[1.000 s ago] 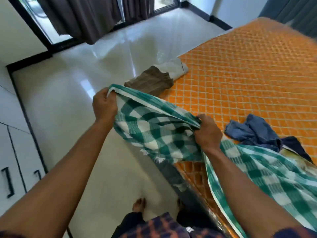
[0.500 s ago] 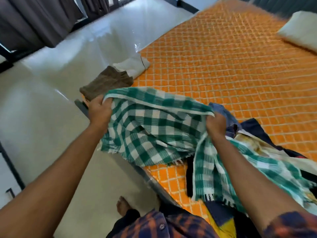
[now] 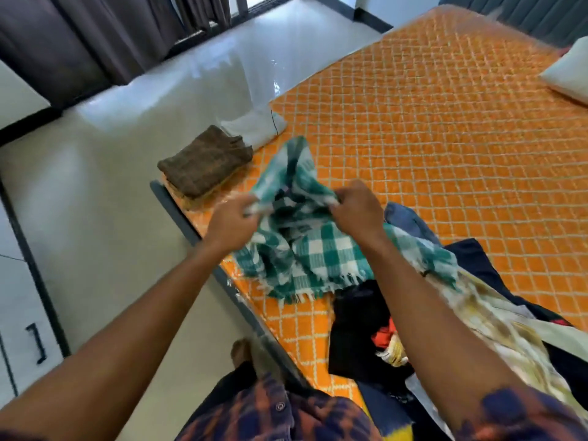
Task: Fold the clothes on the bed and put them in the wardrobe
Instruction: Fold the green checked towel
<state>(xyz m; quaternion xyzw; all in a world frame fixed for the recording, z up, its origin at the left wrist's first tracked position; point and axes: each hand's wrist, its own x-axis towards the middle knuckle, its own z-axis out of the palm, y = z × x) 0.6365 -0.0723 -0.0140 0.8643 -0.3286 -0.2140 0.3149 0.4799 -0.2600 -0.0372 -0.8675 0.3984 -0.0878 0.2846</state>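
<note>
The wardrobe (image 3: 22, 329) is standing at my far left, and a folded brown garment (image 3: 203, 167) is sitting on the corner of the bed (image 3: 445, 154). My left hand (image 3: 232, 219) is pinching one edge of the green checked cloth (image 3: 318, 249), and my right hand (image 3: 358, 208) is pinching another close by, with the rest draping onto the mattress. I'm judging this as mid-fold: next I'm needing matched edges, then a flat lay-down. The unfolded pile (image 3: 366, 329) is lying to the right. No writing is showing clearly enough to read.

A wide stretch of orange bedspread (image 3: 445, 138) lies open ahead. A clothes heap (image 3: 359, 316) crowds the near right. A folded brown cloth (image 3: 203, 163), perhaps a towel, occupies the left edge.
</note>
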